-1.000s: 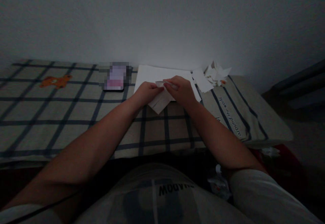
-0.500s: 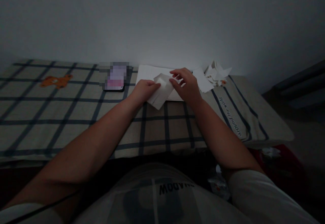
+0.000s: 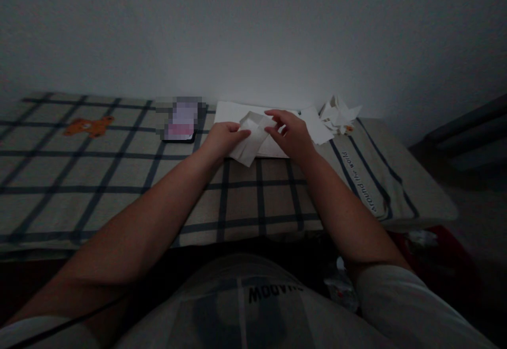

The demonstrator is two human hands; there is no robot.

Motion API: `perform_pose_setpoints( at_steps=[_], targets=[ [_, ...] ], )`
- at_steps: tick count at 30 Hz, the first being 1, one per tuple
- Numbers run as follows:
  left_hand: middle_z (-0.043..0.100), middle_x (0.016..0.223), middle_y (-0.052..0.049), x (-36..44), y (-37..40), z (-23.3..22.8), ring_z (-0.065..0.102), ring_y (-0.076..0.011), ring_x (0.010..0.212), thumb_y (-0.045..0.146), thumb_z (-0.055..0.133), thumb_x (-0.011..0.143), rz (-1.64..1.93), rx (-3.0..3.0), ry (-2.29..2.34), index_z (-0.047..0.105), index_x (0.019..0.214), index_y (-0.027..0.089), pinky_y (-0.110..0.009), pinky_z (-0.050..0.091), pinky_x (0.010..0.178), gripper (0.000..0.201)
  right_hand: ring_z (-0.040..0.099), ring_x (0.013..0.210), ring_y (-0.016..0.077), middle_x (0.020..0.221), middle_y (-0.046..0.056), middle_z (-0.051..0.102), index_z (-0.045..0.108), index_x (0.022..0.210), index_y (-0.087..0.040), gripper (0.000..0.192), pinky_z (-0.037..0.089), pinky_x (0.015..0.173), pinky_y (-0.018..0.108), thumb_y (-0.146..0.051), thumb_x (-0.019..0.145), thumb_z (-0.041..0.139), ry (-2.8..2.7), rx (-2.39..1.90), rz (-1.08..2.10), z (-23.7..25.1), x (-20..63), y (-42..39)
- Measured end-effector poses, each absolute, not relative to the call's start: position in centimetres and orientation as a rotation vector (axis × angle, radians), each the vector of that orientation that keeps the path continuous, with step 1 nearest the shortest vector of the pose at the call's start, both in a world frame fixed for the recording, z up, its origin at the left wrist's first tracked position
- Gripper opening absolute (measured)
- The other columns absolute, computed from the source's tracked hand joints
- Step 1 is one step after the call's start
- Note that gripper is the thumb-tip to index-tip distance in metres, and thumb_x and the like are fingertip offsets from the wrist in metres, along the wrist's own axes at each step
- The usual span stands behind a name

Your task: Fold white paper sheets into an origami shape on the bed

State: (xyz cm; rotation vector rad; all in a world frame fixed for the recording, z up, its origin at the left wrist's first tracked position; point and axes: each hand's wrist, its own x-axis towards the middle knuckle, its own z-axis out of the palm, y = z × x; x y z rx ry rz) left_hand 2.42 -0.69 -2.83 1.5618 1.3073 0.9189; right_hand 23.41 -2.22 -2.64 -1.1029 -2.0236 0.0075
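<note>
A piece of white folded paper (image 3: pixel 250 145) is held up in front of me, its layers partly spread and one corner pointing down. Its left side is pinched by my left hand (image 3: pixel 222 139), the thumb lying across the front. My right hand (image 3: pixel 291 130) is at the paper's upper right edge, thumb and index fingertips against it and the other fingers curled. Beneath and behind the hands lie flat white sheets (image 3: pixel 229 110), partly covered by them. Folded paper shapes (image 3: pixel 338 114) rest in a pile to the right of my right hand.
A phone (image 3: pixel 180 127) with a lit, partly blurred screen lies to the left. Farther left is an orange bear-shaped piece (image 3: pixel 89 126). A checked cloth (image 3: pixel 119 180) covers the table against a wall. Below right, a red container (image 3: pixel 447 254) holds crumpled pieces.
The folded paper has tilted slightly and its lower corner has risen a little. Its flap looks more spread. My right hand has dipped slightly; the left has barely moved.
</note>
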Motion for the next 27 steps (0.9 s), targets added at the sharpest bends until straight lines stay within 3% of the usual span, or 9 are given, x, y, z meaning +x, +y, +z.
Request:
perform_pose_setpoints(
  at_steps=[6, 14, 21, 24, 27],
  targets=[
    [0.06, 0.064, -0.002, 2.6, -0.8, -2.9, 0.054, -0.0146, 0.056, 0.04, 0.075, 0.064, 0.903, 1.507, 1.311, 0.063, 0.07, 0.015, -0.024, 0.035, 0.049, 0.028, 0.06, 0.08, 0.0181, 0.101, 0.008, 0.069, 0.066, 0.11, -0.019, 0.023, 0.05, 0.075, 0.034, -0.025, 0.089, 0.058, -1.974, -1.094, -0.013, -2.9, 23.4, -2.0],
    [0.065, 0.068, -0.003, 2.6, -0.8, -2.6, 0.057, -0.0153, 0.058, 0.034, 0.075, 0.065, 0.889, 1.42, 1.285, 0.068, 0.073, 0.016, -0.026, 0.039, 0.051, 0.021, 0.059, 0.085, 0.0199, 0.102, 0.007, 0.067, 0.065, 0.114, -0.023, 0.026, 0.051, 0.077, 0.037, -0.024, 0.09, 0.055, -2.032, -1.054, -0.012, -1.9, 23.3, -2.7],
    [0.069, 0.073, -0.004, 2.5, -0.7, -2.7, 0.061, -0.018, 0.065, 0.032, 0.074, 0.064, 0.883, 1.405, 1.243, 0.071, 0.081, 0.016, -0.026, 0.043, 0.055, 0.023, 0.056, 0.094, 0.0223, 0.101, 0.008, 0.061, 0.061, 0.096, -0.023, 0.009, 0.049, 0.075, 0.037, -0.027, 0.088, 0.059, -2.045, -1.056, 0.004, -2.0, 23.4, -2.6],
    [0.067, 0.07, -0.002, 2.5, -0.7, -2.6, 0.059, -0.0168, 0.064, 0.033, 0.073, 0.065, 0.885, 1.505, 1.31, 0.073, 0.083, 0.015, -0.024, 0.04, 0.054, 0.026, 0.055, 0.096, 0.0231, 0.102, 0.008, 0.06, 0.058, 0.095, -0.022, 0.014, 0.047, 0.078, 0.037, -0.027, 0.084, 0.065, -2.087, -1.074, 0.014, -2.4, 23.5, -2.4],
    [0.065, 0.069, -0.001, 2.5, -0.8, -2.3, 0.057, -0.0158, 0.064, 0.033, 0.072, 0.066, 0.881, 1.595, 1.362, 0.073, 0.086, 0.014, -0.023, 0.037, 0.054, 0.027, 0.055, 0.085, 0.0205, 0.101, 0.007, 0.061, 0.058, 0.099, -0.021, 0.018, 0.046, 0.078, 0.036, -0.024, 0.083, 0.067, -2.091, -1.117, 0.043, -2.7, 23.5, -2.3]
  ],
)
